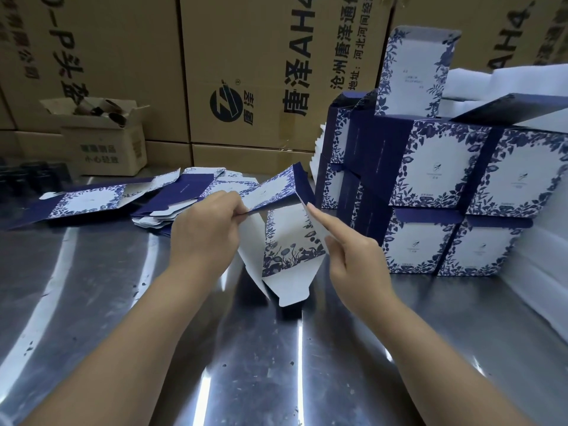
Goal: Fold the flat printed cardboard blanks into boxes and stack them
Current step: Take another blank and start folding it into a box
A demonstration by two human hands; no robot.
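**Go by the crease, not the panel**

The blue-and-white floral printed cardboard blank sits half-opened above the shiny metal worktop, centre. Left hand grip pinches its top panel. Right hand lays a straight index on the side, thumb pinch unclear. I'd push along the crease, not mid-panel.
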